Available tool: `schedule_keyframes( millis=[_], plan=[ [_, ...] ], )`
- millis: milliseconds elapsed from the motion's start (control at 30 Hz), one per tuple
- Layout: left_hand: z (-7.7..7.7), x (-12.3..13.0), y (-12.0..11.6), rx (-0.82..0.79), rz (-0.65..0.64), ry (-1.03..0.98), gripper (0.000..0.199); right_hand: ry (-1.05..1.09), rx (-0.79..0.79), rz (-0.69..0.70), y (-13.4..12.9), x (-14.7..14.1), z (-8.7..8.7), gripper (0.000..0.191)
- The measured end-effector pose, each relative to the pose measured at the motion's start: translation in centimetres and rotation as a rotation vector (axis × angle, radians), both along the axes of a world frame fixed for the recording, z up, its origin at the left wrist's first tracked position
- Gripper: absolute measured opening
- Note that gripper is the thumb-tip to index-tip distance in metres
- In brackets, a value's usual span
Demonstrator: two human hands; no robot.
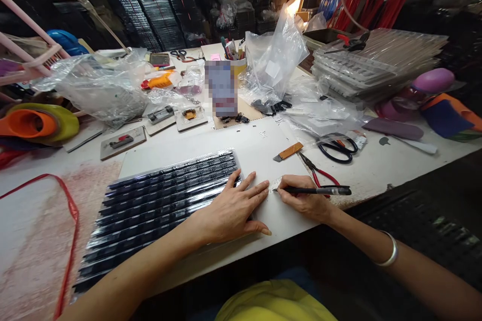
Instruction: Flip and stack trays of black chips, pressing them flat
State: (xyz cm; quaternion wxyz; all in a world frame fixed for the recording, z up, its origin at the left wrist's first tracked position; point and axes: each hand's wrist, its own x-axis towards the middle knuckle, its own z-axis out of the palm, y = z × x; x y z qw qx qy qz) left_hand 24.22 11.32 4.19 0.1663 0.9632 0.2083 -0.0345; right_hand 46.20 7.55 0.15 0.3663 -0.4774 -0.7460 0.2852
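Note:
My right hand (303,198) grips a black pen (331,190), its tip pointing left onto the white board (259,148) on the tabletop. Small handwritten marks (276,182) show on the board by the pen tip. Flat and with fingers spread, my left hand (235,208) rests across the right edge of a plastic tray (165,200) and the board beside it. Rows of dark parts fill the tray; my left forearm covers some of them. A box cutter (289,152) with an orange-brown handle lies just beyond my right hand.
Red-handled pliers (320,173) and black-handled scissors (339,149) lie to the right. Clear plastic bags (278,55) and a propped, blurred phone (221,88) stand farther back. Stacked clear trays (380,62) sit at back right. Several small blocks with parts (123,142) and tape rolls (37,123) are at left.

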Motion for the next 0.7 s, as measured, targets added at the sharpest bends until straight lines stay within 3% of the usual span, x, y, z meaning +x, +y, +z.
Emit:
schedule_keyframes(
  millis=[700],
  plan=[
    [0.08,0.00,-0.03,0.008,-0.002,0.005,0.076,-0.004,0.016,-0.037,0.06,0.04,-0.29,0.016]
  ],
)
